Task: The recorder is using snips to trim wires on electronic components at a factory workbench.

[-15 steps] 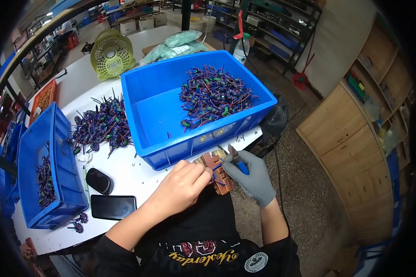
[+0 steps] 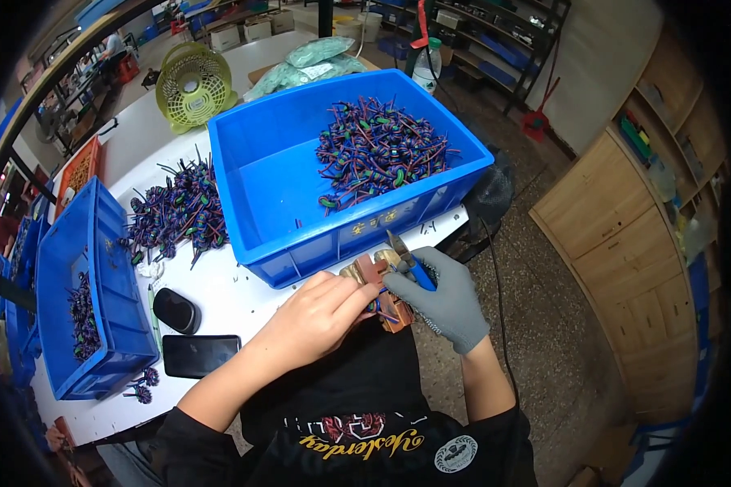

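Note:
My bare left hand (image 2: 313, 316) is closed, its fingertips at a reddish-brown block fixture (image 2: 395, 314) near the table's front edge. Blue and purple wire (image 2: 374, 306) shows just under those fingertips; what they pinch is mostly hidden. In a grey glove, my right hand (image 2: 451, 302) grips cutting pliers (image 2: 421, 276) with blue handles. The pliers' metal jaws point up and away, toward the big blue bin, and stand clear of the wire. Gloved fingers also come up against the fixture's right side.
A large blue bin (image 2: 300, 253) holds a heap of wire-wound coils (image 2: 382, 150). More coils (image 2: 179, 207) are piled left of it. A smaller blue bin (image 2: 126, 284), a black phone (image 2: 201, 355), a black oval case (image 2: 176, 311) and a green fan (image 2: 193, 88) share the table.
The pliers and my right hand have shifted slightly up, with the jaws tilting further to the left. My left fingers have moved a little right and up over the fixture, covering more wire.

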### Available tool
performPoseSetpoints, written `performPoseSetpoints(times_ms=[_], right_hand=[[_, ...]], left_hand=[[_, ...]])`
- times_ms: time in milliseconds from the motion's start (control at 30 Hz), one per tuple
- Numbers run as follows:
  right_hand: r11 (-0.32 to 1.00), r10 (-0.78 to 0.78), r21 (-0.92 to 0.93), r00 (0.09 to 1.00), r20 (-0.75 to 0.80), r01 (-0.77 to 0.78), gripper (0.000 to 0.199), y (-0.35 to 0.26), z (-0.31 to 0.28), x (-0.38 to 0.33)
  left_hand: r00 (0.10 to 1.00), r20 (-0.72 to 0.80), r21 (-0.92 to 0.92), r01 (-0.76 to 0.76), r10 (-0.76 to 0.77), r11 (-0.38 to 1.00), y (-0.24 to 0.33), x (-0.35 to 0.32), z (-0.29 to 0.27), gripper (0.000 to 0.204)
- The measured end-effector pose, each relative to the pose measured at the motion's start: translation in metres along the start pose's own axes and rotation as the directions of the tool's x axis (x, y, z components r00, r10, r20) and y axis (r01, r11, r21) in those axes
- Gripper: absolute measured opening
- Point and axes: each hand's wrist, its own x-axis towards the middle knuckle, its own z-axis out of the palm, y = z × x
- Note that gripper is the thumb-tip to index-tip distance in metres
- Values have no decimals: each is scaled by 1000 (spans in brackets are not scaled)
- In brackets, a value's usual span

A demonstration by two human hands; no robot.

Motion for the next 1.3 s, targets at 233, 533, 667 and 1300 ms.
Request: performPoseSetpoints(times_ms=[233,533,667,1300], right_hand=[[986,83,146,997,1,-82,31,14,-1,-5],[895,287,222,880,378,-387,47,17,-40,-42],[888,422,-64,754,504,-455,60,10,-46,-46],[861,274,-506,878,393,-42,71,1,-50,-49]], left_hand=[[1000,2,-141,28,-28,990,-3,1,-1,34],[999,42,-141,16,-11,990,-7,3,-4,36],[999,31,-167,30,-25,985,-7,1,-3,35],[999,42,-131,6,-1,991,-6,6,-9,33]])
